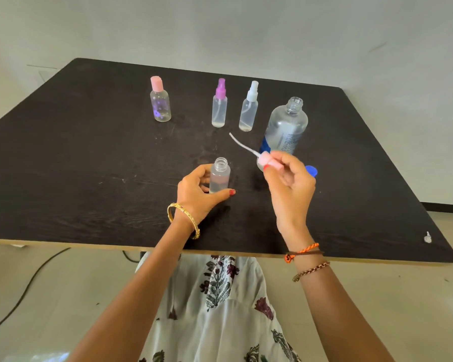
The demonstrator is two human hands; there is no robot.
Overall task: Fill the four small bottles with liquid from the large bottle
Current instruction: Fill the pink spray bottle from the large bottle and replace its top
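The large clear plastic bottle with a blue base and a printed label (285, 129) stands uncapped on the dark wood-grain table (76, 158), and it serves here as the landmark. Its round blue cap (311, 170) lies on the table just in front of it, partly hidden behind the right hand (289, 178).

In front of the large bottle and to its left, the left hand (198, 192) grips a small clear cylindrical bottle with an open threaded neck (219, 176), thumb and fingers curled round its lower body; the bottle stands upright on the table and holds clear liquid to roughly two thirds of its height. Just in front of the large bottle, the right hand pinches a pink spray-pump top (266, 159) between fingertips and thumb, held above the table, its thin white dip tube (239, 145) pointing up and left, apart from the open small bottle.

To the left of the large bottle, 3 more small bottles stand in a row, all capped. Nearest to it is a clear spray bottle with a white pump (249, 108), then a clear spray bottle with a purple pump (219, 105); each shows only a little liquid at the bottom. Furthest left is a rounder clear bottle with a pink flip cap and purple flower print (160, 100)
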